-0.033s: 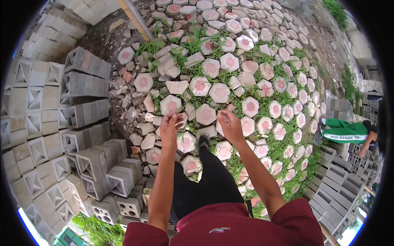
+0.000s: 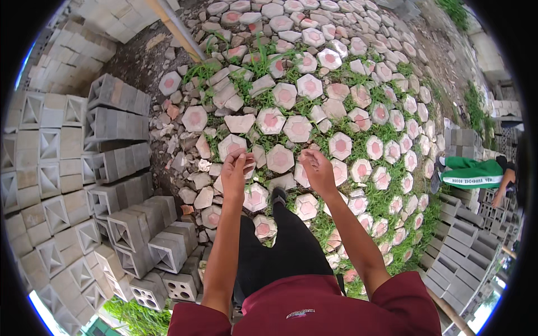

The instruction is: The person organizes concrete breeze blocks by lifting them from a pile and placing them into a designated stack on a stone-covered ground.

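Observation:
I stand on hexagonal grey paving stones with pink centres [image 2: 280, 158], with grass growing in the gaps. Both my arms reach out in front of me at about waist height. My left hand [image 2: 235, 175] is empty, its fingers loosely bent and apart, above a pink-centred stone [image 2: 255, 197]. My right hand [image 2: 318, 171] is also empty, palm down with the fingers spread a little, above the stones. The hands are a short way apart and touch nothing. My black trousers [image 2: 280, 252] and a dark shoe [image 2: 278, 196] show below them.
Stacks of grey hollow concrete blocks [image 2: 112, 129] line the left side and lower left. More grey blocks [image 2: 459, 246] stand at the right, where another person in green trousers [image 2: 471, 172] crouches. A wooden pole [image 2: 176, 28] lies at the top left. Broken stones [image 2: 196, 179] are scattered near the blocks.

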`<state>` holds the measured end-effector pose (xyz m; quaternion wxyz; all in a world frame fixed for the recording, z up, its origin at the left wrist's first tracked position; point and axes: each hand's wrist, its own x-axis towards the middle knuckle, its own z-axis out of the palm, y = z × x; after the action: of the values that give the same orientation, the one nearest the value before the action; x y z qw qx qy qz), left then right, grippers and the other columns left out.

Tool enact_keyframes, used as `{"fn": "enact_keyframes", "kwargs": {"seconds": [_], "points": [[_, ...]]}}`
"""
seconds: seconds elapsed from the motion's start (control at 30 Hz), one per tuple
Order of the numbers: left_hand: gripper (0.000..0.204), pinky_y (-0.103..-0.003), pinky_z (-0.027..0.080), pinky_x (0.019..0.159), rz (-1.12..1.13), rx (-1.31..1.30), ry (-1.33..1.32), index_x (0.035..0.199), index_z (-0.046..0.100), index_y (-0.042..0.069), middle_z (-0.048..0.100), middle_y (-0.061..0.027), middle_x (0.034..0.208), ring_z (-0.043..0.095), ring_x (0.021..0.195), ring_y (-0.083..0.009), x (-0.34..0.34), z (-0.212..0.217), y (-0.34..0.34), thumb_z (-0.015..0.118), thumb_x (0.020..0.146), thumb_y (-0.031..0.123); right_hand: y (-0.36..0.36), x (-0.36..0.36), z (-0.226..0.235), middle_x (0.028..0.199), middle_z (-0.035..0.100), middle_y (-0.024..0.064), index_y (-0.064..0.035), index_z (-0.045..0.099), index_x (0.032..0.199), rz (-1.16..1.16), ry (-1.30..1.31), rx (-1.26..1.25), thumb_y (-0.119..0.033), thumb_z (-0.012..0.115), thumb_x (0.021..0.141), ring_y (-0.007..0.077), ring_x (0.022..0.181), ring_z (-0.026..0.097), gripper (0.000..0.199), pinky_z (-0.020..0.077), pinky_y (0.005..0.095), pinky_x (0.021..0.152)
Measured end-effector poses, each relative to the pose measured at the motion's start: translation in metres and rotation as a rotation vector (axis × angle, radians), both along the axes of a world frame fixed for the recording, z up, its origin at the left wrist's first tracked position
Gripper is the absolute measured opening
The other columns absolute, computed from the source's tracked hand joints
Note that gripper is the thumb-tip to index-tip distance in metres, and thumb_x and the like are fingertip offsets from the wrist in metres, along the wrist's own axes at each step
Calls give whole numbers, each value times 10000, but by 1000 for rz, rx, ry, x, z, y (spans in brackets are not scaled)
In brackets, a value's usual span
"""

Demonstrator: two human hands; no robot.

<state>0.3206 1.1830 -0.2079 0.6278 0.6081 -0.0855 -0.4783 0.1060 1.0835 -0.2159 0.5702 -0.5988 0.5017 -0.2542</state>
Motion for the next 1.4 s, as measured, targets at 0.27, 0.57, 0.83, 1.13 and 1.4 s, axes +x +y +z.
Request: {"fn": "enact_keyframes", "kwargs": {"seconds": [0.27, 0.57, 0.83, 1.13, 1.4], "points": [[244, -264, 480, 768, -270, -189, -310, 1143, 554, -10, 665, -87, 989, 617, 891, -134, -8, 97, -102, 535, 959, 150, -61, -43, 77, 973, 664, 101, 29, 595, 1114, -280, -69, -69, -245, 624, 919, 139, 874, 627, 338, 497, 270, 785], [247, -276, 498, 757, -280, -116, -318, 1148, 555, -3, 669, -89, 993, 626, 879, -141, 50, 61, -214, 531, 959, 154, -215, 19, 98, 906, 674, 98, 18, 603, 1100, -272, -59, -183, -228, 623, 913, 145, 815, 635, 310, 505, 277, 743], [234, -277, 492, 768, -478, -84, -352, 1124, 584, 6, 675, -79, 988, 623, 882, -126, 85, 106, -380, 534, 955, 160, -331, 57, 150, 921, 675, 109, 25, 595, 1124, -212, 15, -131, -227, 612, 910, 160, 810, 641, 332, 516, 287, 749], [226, -238, 469, 745, -652, -252, -348, 1118, 568, -7, 667, -70, 969, 614, 858, -111, 78, 150, -582, 545, 956, 148, -472, 0, 173, 906, 668, 74, 28, 612, 1110, -604, -47, -294, -190, 621, 918, 108, 801, 609, 290, 498, 256, 734], [264, -257, 501, 773, -688, -371, -361, 1141, 564, 0, 664, -73, 999, 622, 877, -128, 24, 154, -738, 555, 964, 196, -633, -45, 159, 882, 656, 63, 32, 611, 1102, -538, -147, -258, -183, 607, 921, 108, 802, 613, 280, 495, 262, 727]]}}
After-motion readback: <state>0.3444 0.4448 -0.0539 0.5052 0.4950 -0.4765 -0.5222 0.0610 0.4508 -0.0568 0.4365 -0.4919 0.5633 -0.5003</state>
